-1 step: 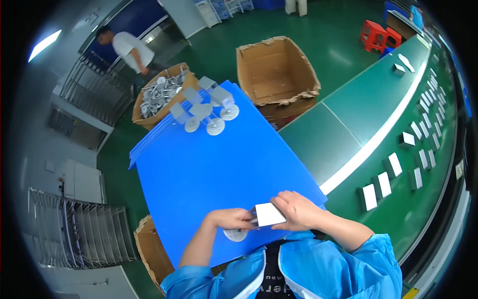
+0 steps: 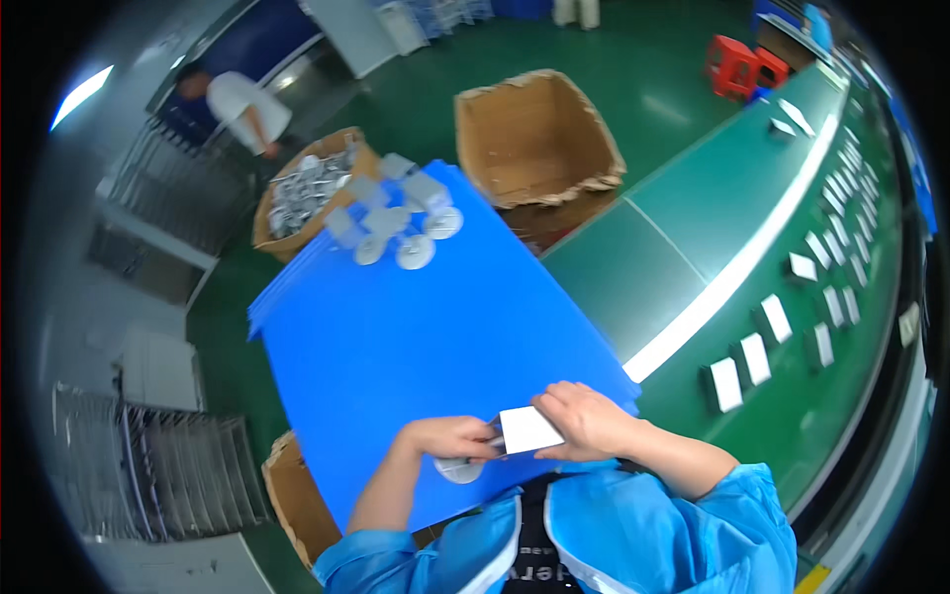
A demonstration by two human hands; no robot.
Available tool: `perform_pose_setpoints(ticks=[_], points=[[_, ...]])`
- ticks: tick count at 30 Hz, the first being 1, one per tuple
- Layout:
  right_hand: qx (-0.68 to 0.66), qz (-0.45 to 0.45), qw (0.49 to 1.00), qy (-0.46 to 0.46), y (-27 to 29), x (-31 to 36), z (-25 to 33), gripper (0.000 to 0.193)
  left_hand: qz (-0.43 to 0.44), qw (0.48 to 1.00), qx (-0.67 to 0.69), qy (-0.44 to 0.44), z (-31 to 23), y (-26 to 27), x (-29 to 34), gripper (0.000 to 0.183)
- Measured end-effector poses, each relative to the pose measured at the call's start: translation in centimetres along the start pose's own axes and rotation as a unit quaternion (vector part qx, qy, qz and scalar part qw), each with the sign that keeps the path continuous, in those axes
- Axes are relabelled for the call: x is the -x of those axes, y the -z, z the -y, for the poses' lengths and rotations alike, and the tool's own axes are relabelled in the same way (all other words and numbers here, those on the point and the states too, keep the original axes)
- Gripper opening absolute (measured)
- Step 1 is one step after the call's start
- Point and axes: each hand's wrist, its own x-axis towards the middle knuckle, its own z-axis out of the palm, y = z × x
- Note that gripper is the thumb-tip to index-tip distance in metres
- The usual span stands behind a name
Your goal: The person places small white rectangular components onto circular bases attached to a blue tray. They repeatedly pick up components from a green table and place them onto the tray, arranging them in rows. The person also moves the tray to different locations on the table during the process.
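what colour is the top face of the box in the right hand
White; it shows best in the head view, on the box in the right hand.

Round disc (image 2: 458, 472) partly hidden by left grip (image 2: 450, 437)

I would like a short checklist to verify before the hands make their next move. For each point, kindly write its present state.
1. Right hand has hold of the white-faced block: ok, at the block's right end.
2. Left hand has a firm grip: cannot tell; its fingers are at the block's left end, partly hidden.
3. Pale round disc is joined to the block: cannot tell; the left hand partly covers it.
4. Grey parts are away from both hands: ok, grouped at the far end of the blue sheet.
5. Other white-faced blocks are apart from the right hand: ok, on the green surface.
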Motion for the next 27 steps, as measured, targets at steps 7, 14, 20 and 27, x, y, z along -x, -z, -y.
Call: perform_pose_setpoints(ticks=[7,14,20,27], points=[[0.077,-0.4,0.87,-0.278,7.6,14.3,-5.2,0.049,-0.226,0.936,0.252,0.097,7.4,-2.1,7.3,0.018],[0.249,-0.405,0.577,-0.664,3.9,35.5,-16.4,0.061,-0.523,0.795,0.107,0.288,25.2,-7.2,17.7,0.012],[0.215,-0.242,0.488,-0.81,1.2,34.9,-17.2,0.082,-0.577,0.477,-0.114,0.653,30.3,-16.5,29.3,0.04],[0.097,-0.298,0.817,-0.484,6.8,4.8,-12.7,0.053,-0.666,0.45,0.027,0.594,30.9,-15.5,23.8,0.061]])
